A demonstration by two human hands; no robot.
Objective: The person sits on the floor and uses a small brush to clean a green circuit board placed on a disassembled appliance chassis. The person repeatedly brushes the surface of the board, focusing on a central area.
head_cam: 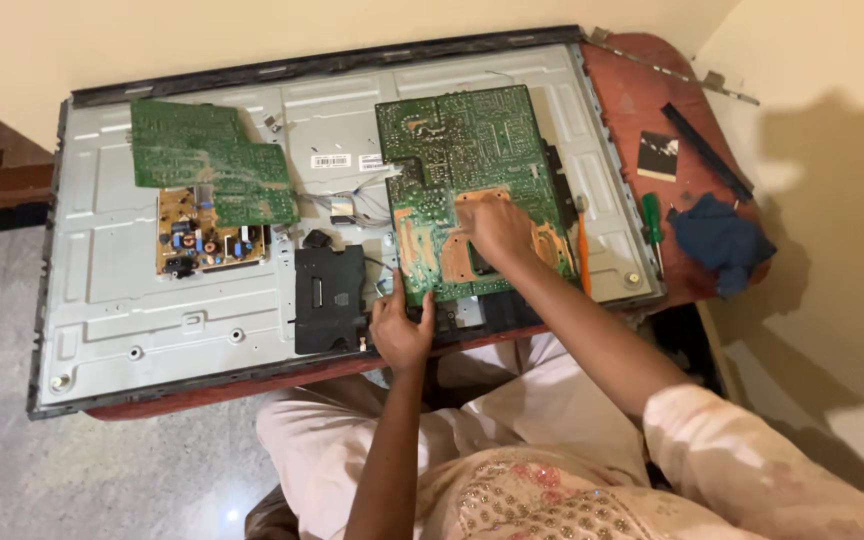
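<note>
A large green circuit board with copper patches lies solder side up on the grey metal back of an opened flat-screen panel. My left hand grips the board's near left corner, thumb on top. My right hand rests on the board's near middle with fingers curled down on the copper area; whether it holds a small tool is hidden. Both forearms reach in from the bottom of the head view.
Another green board partly covers a tan power board at left. A black plastic cover lies beside my left hand. On the red table at right are a green-handled screwdriver, blue cloth and black strip.
</note>
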